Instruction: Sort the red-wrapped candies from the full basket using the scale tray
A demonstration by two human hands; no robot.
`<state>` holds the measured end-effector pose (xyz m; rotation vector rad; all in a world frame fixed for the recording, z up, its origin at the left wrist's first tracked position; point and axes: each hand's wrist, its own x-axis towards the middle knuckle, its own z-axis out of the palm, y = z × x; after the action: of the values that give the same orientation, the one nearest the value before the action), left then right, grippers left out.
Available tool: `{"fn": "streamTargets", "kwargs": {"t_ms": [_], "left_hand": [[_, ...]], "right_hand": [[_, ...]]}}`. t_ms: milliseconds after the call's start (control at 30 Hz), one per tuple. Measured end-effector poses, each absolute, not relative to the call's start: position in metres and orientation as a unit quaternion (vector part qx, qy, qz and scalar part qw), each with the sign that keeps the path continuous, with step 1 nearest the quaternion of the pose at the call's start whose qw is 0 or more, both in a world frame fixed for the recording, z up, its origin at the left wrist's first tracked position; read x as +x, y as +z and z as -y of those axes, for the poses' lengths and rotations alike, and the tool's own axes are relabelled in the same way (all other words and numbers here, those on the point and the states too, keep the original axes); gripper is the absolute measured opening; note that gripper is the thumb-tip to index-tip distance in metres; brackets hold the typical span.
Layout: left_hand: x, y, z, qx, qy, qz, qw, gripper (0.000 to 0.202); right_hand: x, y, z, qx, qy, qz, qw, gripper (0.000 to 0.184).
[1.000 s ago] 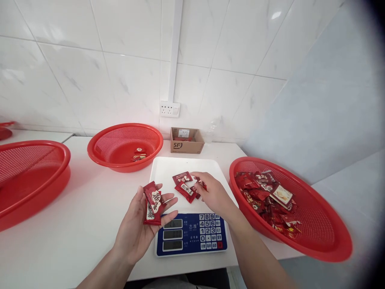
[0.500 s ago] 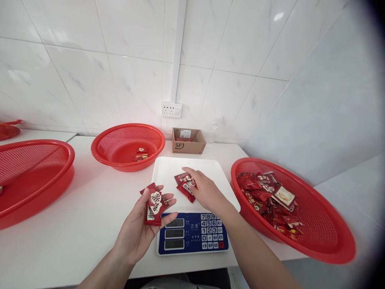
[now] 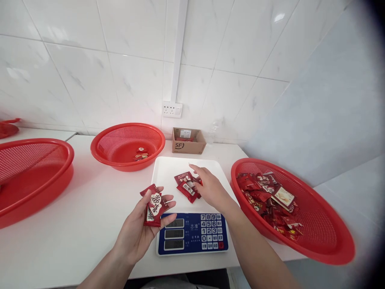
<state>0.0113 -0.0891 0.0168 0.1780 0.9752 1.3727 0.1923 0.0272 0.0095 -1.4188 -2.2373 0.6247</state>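
My left hand (image 3: 141,228) lies palm up left of the scale, fingers curled round a small stack of red candy packets (image 3: 154,205). My right hand (image 3: 210,188) rests over the white pan of the blue electronic scale (image 3: 192,233), its fingers pinching a red packet at the edge of a small pile of red packets (image 3: 185,185) lying on the pan (image 3: 168,170). To the right stands a large red mesh basket (image 3: 325,245) holding several red packets (image 3: 270,200).
A second red basket (image 3: 104,150) with a few packets stands at the back left, and a third red basket (image 3: 39,176) at the far left. A small cardboard box (image 3: 188,141) sits against the tiled wall under a socket (image 3: 172,109). The white table edge runs close in front.
My right hand has shifted over the packets on the scale pan, first left, then slightly back right, handling the pile. The left hand with its packets has barely moved.
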Motion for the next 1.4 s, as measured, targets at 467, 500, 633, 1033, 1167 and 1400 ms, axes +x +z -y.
{"fn": "streamTargets", "kwargs": {"t_ms": [467, 500, 633, 1033, 1167, 1400], "left_hand": [[0.010, 0.015, 0.091, 0.084, 0.603, -0.435, 0.663, 0.027], [0.010, 0.015, 0.091, 0.084, 0.603, -0.435, 0.663, 0.027], [0.010, 0.014, 0.091, 0.080, 0.604, -0.437, 0.662, 0.027], [0.014, 0.016, 0.093, 0.102, 0.591, -0.426, 0.677, 0.028], [0.024, 0.014, 0.095, 0.150, 0.575, -0.378, 0.710, 0.032], [0.016, 0.013, 0.091, 0.127, 0.581, -0.436, 0.675, 0.027]], "right_hand": [[0.196, 0.012, -0.037, -0.467, 0.268, 0.819, 0.197, 0.046], [0.196, 0.012, -0.038, -0.462, 0.272, 0.822, 0.191, 0.047], [0.197, 0.011, -0.039, -0.473, 0.256, 0.826, 0.170, 0.048], [0.184, 0.023, -0.011, -0.458, 0.333, 0.753, 0.334, 0.027], [0.167, 0.030, 0.029, -0.338, 0.524, 0.717, 0.312, 0.028], [0.180, 0.026, 0.015, -0.455, 0.319, 0.759, 0.339, 0.022]]}}
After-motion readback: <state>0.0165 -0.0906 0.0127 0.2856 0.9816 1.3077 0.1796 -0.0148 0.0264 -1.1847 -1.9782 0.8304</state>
